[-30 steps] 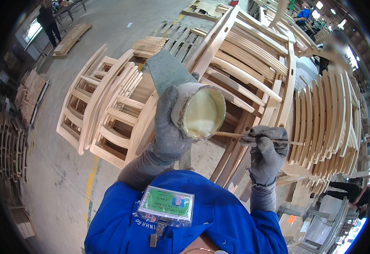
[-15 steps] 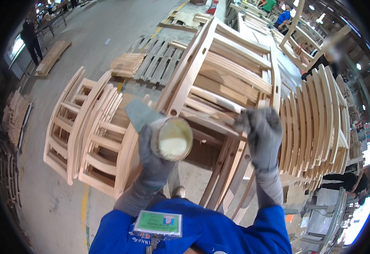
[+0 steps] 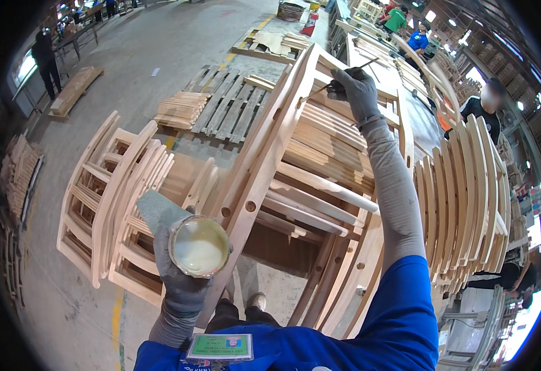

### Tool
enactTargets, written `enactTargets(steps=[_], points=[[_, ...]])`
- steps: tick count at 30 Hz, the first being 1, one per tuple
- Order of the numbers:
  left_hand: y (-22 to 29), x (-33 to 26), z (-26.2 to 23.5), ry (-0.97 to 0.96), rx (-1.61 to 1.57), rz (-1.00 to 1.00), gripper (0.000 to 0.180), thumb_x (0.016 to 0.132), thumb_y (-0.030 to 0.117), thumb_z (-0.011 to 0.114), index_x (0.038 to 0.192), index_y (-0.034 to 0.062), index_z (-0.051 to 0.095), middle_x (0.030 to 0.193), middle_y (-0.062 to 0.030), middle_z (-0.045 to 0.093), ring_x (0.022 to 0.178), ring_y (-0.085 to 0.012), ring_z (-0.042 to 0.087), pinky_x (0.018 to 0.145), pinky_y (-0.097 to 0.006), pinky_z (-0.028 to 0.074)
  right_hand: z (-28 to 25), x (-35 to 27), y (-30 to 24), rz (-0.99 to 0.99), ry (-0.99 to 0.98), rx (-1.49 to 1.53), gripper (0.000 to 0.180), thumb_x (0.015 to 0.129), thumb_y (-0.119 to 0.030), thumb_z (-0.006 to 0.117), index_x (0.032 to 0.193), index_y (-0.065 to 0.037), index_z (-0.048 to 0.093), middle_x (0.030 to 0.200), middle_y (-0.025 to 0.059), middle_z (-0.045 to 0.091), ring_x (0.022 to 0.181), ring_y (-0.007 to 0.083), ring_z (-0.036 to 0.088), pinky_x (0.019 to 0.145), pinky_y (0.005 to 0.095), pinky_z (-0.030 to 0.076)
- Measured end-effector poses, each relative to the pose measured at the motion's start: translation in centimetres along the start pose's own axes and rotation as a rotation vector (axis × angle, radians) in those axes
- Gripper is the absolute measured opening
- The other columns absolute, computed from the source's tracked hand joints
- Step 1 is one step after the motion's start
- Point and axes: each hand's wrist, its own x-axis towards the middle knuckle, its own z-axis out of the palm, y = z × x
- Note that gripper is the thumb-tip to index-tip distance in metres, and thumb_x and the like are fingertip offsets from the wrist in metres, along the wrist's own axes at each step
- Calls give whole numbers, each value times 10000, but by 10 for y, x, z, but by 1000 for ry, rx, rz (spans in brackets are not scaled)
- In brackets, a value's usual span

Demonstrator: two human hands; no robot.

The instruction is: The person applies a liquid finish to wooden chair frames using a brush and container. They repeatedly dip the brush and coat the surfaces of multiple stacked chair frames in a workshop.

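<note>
Since half a second ago, our right hand (image 3: 356, 89) has reached far up and away from us, to the top of the tall wooden chair frame (image 3: 264, 167), and the thin stick (image 3: 338, 77) has gone up with it. Our left hand (image 3: 181, 272) has stayed low and close to our body. Its grip is wrapped tight around the round glue pot (image 3: 199, 246), with the fingers shut on the side and the open top facing up. The pot has pale, creamy glue in it, and it looks level. Our right grip is pinched shut on the stick, with the tip pointing at the top rail of the frame. We cannot see if the tip touches the wood. To do this well, we think we should keep the pot flat so nothing spills. We should move the stick slowly and dab only where the parts join, because our arm is stretched out long and may shake. The round holes (image 3: 236, 209) lower on the frame sit just beside the pot, so they are easy to reach. More chair frames (image 3: 106, 204) lean in a row on our left, and curved wooden slats (image 3: 468, 204) stand stacked on our right. Wooden pallets (image 3: 221, 105) lie on the grey floor (image 3: 159, 43) beyond.
</note>
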Motion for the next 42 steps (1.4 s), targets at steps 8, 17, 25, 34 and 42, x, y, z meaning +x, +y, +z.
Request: enactTargets(steps=[8, 17, 25, 34, 42], points=[[5, 2, 8, 69, -378, -174, 575, 914, 507, 410, 1325, 104, 401, 1294, -137, 473, 1163, -368, 484, 860, -600, 477, 10, 14, 14, 54, 23, -38, 244, 794, -172, 718, 814, 41, 600, 704, 122, 640, 583, 153, 637, 498, 250, 548], [-2, 7, 0, 89, -334, -155, 593, 910, 502, 423, 1341, 96, 388, 1252, -175, 497, 1157, -368, 486, 844, -603, 481, 12, -3, 7, -97, -175, -168, 215, 819, -181, 674, 837, 28, 628, 732, 80, 653, 623, 123, 613, 587, 243, 497], [-2, 4, 2, 21, -177, -59, 519, 919, 477, 420, 1296, 121, 443, 1296, -96, 478, 1156, -354, 491, 836, -597, 493, 4, -4, 3, -99, -200, -171, 156, 816, -134, 668, 799, 16, 627, 707, 68, 641, 614, 106, 587, 578, 239, 483], [13, -8, -2, 20, -479, -128, 540, 916, 374, 483, 1365, 129, 311, 1328, -158, 418, 1155, -335, 491, 834, -541, 529, 9, 1, 4, 1, -56, 19, 216, 787, -136, 717, 858, 51, 637, 715, 90, 650, 589, 122, 615, 544, 229, 501], [36, -17, -8, 31, -697, -283, 550, 905, 505, 433, 1279, 101, 456, 1188, -155, 545, 1046, -343, 562, 813, -564, 512, -11, -47, -31, -88, -10, 282, 241, 821, -7, 617, 1023, 110, 557, 988, 181, 624, 830, 222, 647, 743, 287, 580]])
